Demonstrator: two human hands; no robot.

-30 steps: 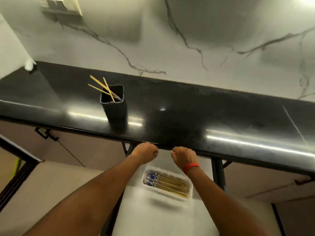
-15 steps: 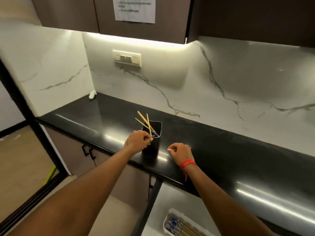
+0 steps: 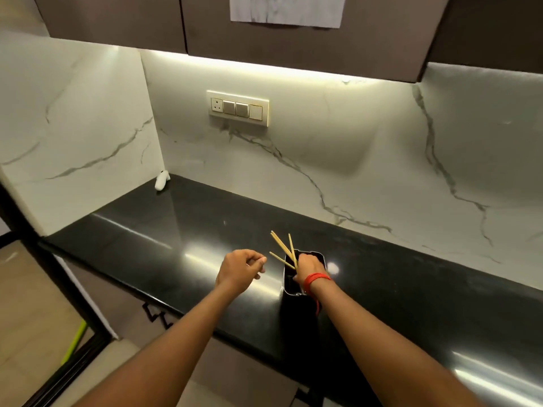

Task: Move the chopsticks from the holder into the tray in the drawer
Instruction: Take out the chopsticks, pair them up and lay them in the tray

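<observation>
**Kid:** What is the right hand (image 3: pixel 308 267) doing?

**Helper:** It reaches into the top of the black holder (image 3: pixel 304 274). Its fingers are curled down around the low part of the chopsticks (image 3: pixel 284 250), right where they come out. I think it is closing on them so it can lift them out. I cannot tell how tight it holds.

**Kid:** Why do the sticks lean like that?

**Helper:** The holder is tall and wide, so the thin sticks tip over and rest on its rim. Their tops fan out to the far left, above the hand.

**Kid:** And the left hand (image 3: pixel 239 270)?

**Helper:** It floats just left of the holder, over the black counter (image 3: pixel 176 230). Its fingers are pinched loosely together, with nothing in them. It looks ready to help, maybe to take a stick or steady the holder.

**Kid:** Why is the holder so near the edge?

**Helper:** It stands close to the near side of the counter, so both arms reach it easily.

**Kid:** Where is the tray?

**Helper:** It is not in view here. So the sticks are not moved yet.
</observation>
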